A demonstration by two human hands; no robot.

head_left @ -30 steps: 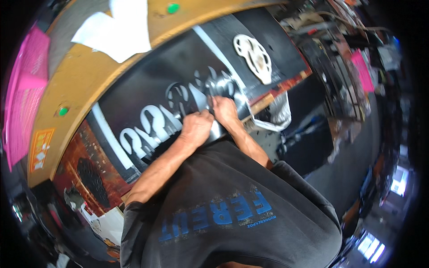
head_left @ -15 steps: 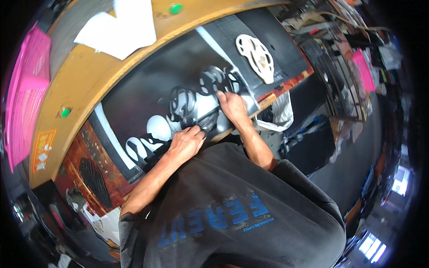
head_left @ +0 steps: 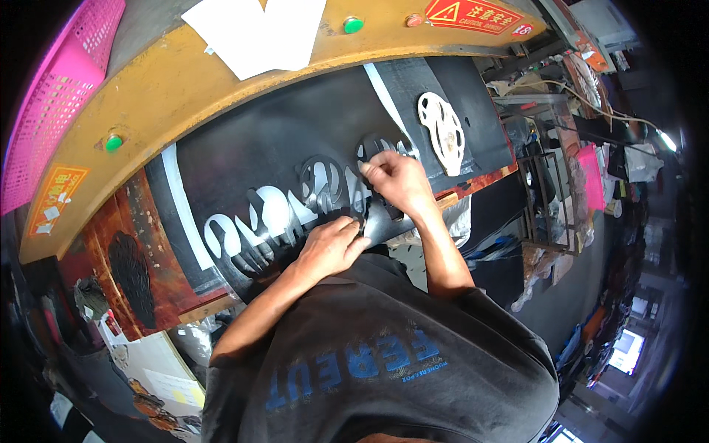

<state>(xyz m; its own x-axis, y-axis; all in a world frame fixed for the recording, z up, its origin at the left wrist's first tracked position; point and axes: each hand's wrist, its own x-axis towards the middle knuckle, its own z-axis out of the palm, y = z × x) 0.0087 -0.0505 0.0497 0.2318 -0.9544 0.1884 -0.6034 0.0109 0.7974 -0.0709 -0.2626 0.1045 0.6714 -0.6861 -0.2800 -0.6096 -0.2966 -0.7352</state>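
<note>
A black sheet (head_left: 258, 133) lies across the work surface, its near part cut through with rounded openings that show pale material beneath. My left hand (head_left: 331, 247) is closed at the sheet's near edge, fingers bent over the cut black strips. Further right, my right hand (head_left: 400, 183) is closed, with thumb and fingers pinching the cut part of the sheet; the exact grip is partly hidden. Beyond the right hand lies a cream-coloured plate with oval holes (head_left: 452, 151), flat on a dark sheet.
A yellow machine beam (head_left: 148, 111) with green buttons arches over the far side, white papers (head_left: 251, 33) on it. At the far left stands a pink basket (head_left: 55, 88). A stack of black cut pieces (head_left: 131, 277) lies left on the reddish board (head_left: 103, 232). Metal frames (head_left: 543, 192) stand right.
The view has shifted, showing more of the yellow beam. My right hand has turned and curled over the cut-out sheet. The left hand stays at the near edge, its fingers slightly shifted.
</note>
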